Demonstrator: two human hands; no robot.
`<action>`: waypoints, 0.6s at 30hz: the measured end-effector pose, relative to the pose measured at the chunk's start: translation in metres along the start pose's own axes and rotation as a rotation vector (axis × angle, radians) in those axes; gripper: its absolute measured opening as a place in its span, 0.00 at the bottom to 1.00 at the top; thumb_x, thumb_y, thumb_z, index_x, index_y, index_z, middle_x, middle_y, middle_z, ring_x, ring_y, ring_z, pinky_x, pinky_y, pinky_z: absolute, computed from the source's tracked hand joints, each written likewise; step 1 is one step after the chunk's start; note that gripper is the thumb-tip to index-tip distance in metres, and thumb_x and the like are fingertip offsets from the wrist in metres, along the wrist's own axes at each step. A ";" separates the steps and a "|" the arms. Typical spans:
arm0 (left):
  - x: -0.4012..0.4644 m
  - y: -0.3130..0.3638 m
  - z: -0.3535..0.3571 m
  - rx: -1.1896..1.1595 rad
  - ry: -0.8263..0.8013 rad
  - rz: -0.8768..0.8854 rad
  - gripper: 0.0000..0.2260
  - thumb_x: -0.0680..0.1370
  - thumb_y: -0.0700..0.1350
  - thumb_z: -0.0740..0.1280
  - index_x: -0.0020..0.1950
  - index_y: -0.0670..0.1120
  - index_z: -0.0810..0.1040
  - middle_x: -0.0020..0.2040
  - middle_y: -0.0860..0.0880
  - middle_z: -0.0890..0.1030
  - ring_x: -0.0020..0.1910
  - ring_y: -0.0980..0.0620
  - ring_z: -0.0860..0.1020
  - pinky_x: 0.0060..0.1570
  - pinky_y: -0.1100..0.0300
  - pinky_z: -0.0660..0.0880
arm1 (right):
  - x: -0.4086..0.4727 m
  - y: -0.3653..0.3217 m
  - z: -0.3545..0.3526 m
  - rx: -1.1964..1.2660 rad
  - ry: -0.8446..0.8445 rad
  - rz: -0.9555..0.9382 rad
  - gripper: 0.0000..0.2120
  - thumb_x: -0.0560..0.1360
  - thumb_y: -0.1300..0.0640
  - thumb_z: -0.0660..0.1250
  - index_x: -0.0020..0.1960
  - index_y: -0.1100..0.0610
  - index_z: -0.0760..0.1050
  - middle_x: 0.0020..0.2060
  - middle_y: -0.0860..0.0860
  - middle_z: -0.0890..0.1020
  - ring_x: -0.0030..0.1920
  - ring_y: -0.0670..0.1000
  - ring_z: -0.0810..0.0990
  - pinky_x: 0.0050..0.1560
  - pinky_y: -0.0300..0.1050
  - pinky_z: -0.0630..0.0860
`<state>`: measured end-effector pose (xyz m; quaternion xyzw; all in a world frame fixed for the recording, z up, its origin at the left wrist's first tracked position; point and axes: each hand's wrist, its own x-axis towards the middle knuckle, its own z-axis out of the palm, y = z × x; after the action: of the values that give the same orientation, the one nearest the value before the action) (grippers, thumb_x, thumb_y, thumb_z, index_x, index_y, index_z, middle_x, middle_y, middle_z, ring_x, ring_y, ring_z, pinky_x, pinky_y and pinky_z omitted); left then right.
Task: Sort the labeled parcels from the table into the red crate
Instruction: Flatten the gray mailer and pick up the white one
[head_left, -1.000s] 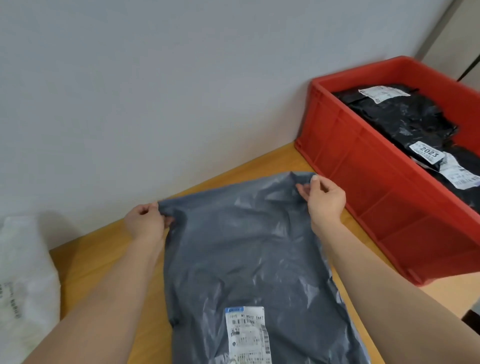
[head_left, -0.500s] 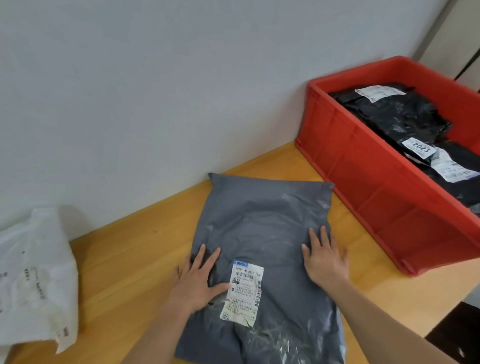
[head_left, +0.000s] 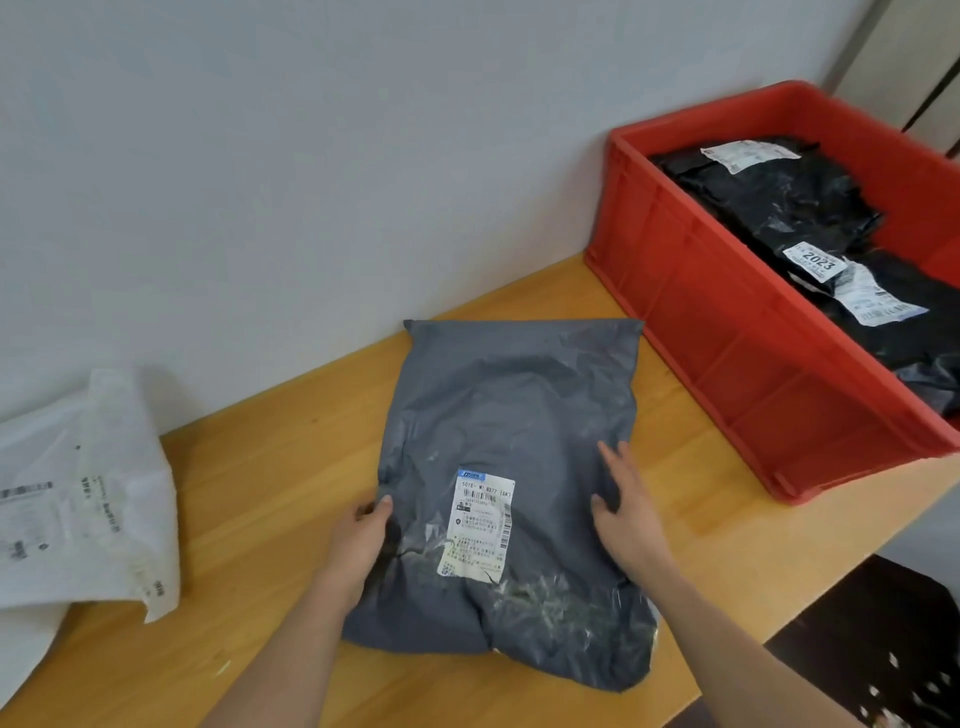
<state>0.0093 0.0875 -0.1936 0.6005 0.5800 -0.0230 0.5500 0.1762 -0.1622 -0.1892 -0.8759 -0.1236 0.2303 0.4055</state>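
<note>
Two hands and one grey parcel are what we have to work with here, so we take the scene from its biggest piece down, placing everything against that parcel. The wooden table (head_left: 270, 499) runs under it and out to both sides. The red crate (head_left: 727, 332) stands on the table to the parcel's right and a little beyond it, close to the upper right corner but apart from it, and already holds several black labelled bags (head_left: 779, 208). A white mailer (head_left: 78, 493) lies well off to the parcel's left. The grey parcel (head_left: 509, 405) itself lies flat, label (head_left: 479, 522) up, near the front edge.

Our left hand (head_left: 358, 540) curls round the parcel's left edge, thumb on top, the other fingers out of sight, so whether they are truly tucked beneath we cannot tell. Our right hand (head_left: 626, 512) rests on the parcel's right part, fingers loosely spread and flat against the plastic, gripping nothing.

We judge this to be the pick-up step: the parcel is squared and readable but not yet lifted. Next we would need the right fingers under the right edge, a level two-handed lift, and enough height to clear the crate's near wall before laying it on the black bags.
</note>
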 end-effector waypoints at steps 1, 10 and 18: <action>-0.001 -0.001 -0.005 -0.030 0.021 -0.028 0.12 0.82 0.50 0.62 0.59 0.44 0.76 0.56 0.46 0.79 0.54 0.46 0.77 0.52 0.55 0.70 | 0.001 -0.002 -0.007 0.074 0.053 0.026 0.30 0.78 0.64 0.63 0.77 0.49 0.59 0.78 0.46 0.54 0.77 0.48 0.53 0.73 0.38 0.53; -0.033 -0.022 -0.013 0.367 0.024 -0.145 0.21 0.85 0.49 0.50 0.65 0.36 0.73 0.68 0.37 0.73 0.65 0.39 0.72 0.65 0.50 0.68 | -0.067 -0.001 0.000 -0.227 0.116 0.424 0.26 0.82 0.40 0.48 0.68 0.60 0.64 0.61 0.61 0.72 0.55 0.64 0.76 0.47 0.53 0.70; -0.051 -0.045 -0.011 0.463 0.191 0.123 0.29 0.84 0.56 0.44 0.44 0.40 0.76 0.51 0.37 0.81 0.46 0.41 0.75 0.46 0.53 0.69 | -0.086 0.007 -0.005 -0.330 0.225 0.199 0.20 0.81 0.41 0.43 0.48 0.56 0.63 0.32 0.50 0.72 0.29 0.53 0.69 0.29 0.49 0.64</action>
<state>-0.0463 0.0481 -0.1834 0.7440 0.5709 -0.0647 0.3410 0.1050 -0.2044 -0.1660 -0.9584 -0.0267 0.1467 0.2433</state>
